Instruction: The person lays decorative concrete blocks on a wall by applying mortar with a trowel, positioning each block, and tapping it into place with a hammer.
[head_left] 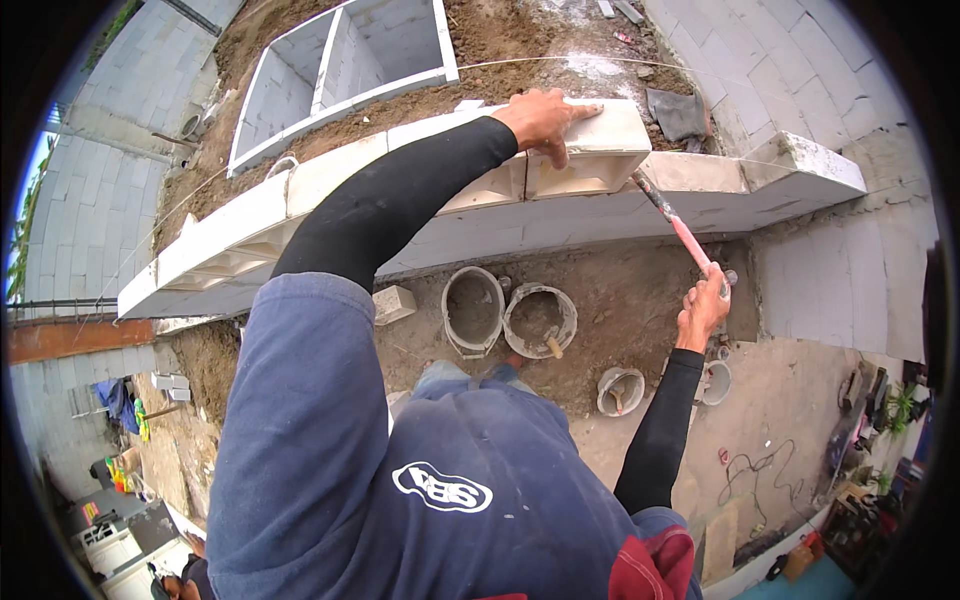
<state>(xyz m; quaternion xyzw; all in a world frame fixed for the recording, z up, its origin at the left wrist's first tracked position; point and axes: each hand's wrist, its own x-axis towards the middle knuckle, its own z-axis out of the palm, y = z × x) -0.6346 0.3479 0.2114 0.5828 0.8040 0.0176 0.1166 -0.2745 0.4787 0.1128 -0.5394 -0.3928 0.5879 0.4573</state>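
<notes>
My left hand (548, 122) rests on the end block (610, 135) of a pale row of hollow blocks on top of the wall (480, 235). Its fingers are spread, some along the top and one bent down over the near face. To the right, my right hand (703, 308) is closed round the lower end of a tool with a pink handle (686, 238). The tool slants up and left, its dark upper end (645, 186) at the block's right end. Its head, if it has one, is hidden.
Two mortar buckets (473, 308) (540, 318) stand below the wall, with a smaller bucket (620, 391) farther right. A loose block (394, 304) lies left of them. A string line (520, 62) crosses above the wall. Another person (190, 578) shows at the lower left.
</notes>
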